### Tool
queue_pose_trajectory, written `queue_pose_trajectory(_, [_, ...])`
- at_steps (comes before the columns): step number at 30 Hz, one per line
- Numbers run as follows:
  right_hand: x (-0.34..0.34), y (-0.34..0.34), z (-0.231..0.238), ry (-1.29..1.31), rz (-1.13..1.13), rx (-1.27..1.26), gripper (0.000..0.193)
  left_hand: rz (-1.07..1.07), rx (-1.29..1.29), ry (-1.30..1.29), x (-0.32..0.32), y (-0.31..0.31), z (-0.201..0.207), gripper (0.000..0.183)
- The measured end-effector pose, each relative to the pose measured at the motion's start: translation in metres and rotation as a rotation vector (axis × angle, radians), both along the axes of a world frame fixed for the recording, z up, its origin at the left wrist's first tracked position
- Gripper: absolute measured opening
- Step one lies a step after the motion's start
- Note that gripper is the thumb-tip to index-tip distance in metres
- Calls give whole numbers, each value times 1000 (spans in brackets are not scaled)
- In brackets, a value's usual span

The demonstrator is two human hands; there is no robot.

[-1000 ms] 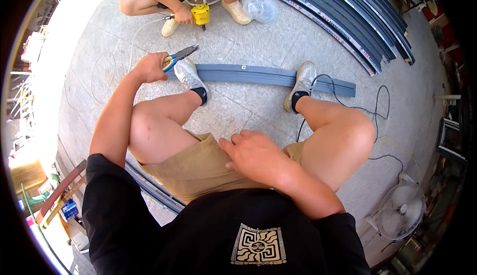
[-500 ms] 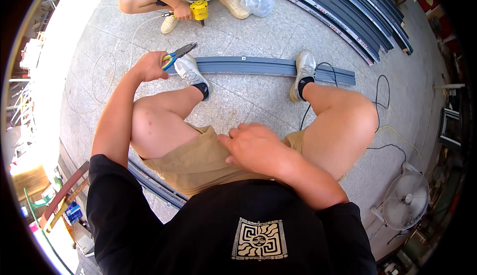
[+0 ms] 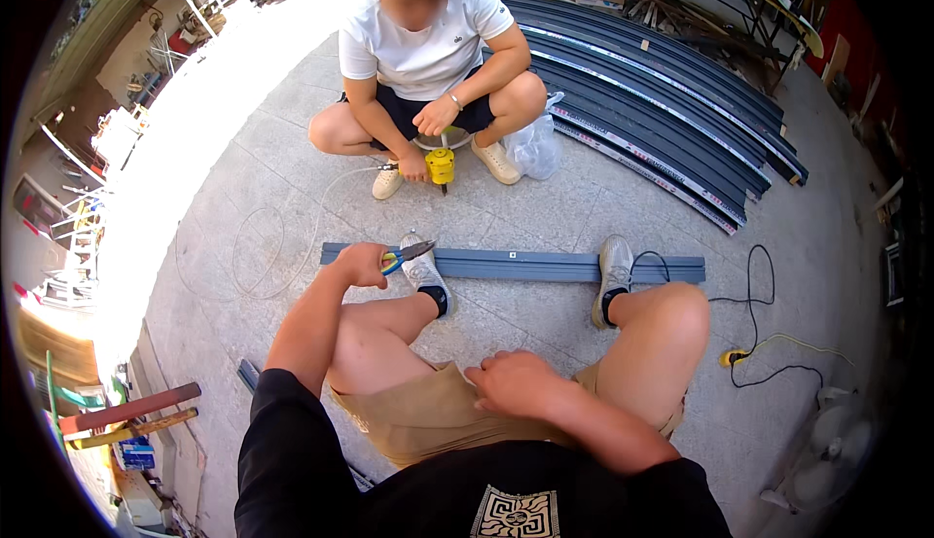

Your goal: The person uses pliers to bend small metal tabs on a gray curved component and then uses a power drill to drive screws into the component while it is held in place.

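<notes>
left hand still grips snips | right hand stays loose on thigh | view tilted up

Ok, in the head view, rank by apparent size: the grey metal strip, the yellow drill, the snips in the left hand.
1. Grey metal strip, by far the longest.
2 and 3. Yellow drill and snips look about alike; the drill sits farther off, so no firm ranking.

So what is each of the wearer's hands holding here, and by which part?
The left hand grips metal snips by their blue-and-yellow handles. The right hand holds nothing; it rests on the tan shorts.
</notes>
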State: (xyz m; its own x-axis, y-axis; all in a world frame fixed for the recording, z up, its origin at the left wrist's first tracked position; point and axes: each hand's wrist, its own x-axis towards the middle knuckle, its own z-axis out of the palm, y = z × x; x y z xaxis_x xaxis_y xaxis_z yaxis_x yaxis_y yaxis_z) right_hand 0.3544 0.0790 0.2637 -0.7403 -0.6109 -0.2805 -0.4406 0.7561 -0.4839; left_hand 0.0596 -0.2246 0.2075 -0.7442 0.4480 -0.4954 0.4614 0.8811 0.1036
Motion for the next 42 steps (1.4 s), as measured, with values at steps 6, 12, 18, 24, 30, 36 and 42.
queue_pose_trajectory(6, [1,10,-1,-18,1,-13,47,14,7,-28,-4,-2,-2,50])
queue_pose_trajectory(12, [6,32,3,29,-19,-26,48,-46,0,-97,-9,29,6,49])
queue_pose_trajectory(18, [0,43,-7,-31,-43,-102,50,-137,81,-75,-16,52,3,44])
queue_pose_trajectory(24, [-30,54,-39,-228,-100,-129,57,-92,203,-105,-10,65,35,47])
queue_pose_trajectory(30, [-131,51,-109,-399,-473,-169,55,10,335,-93,-7,61,45,46])
queue_pose_trajectory(36, [-158,90,-279,-328,-966,32,55,69,341,-70,-9,50,52,45])
queue_pose_trajectory(42, [-198,119,-325,-189,-1012,271,51,224,214,-104,-13,33,60,44])
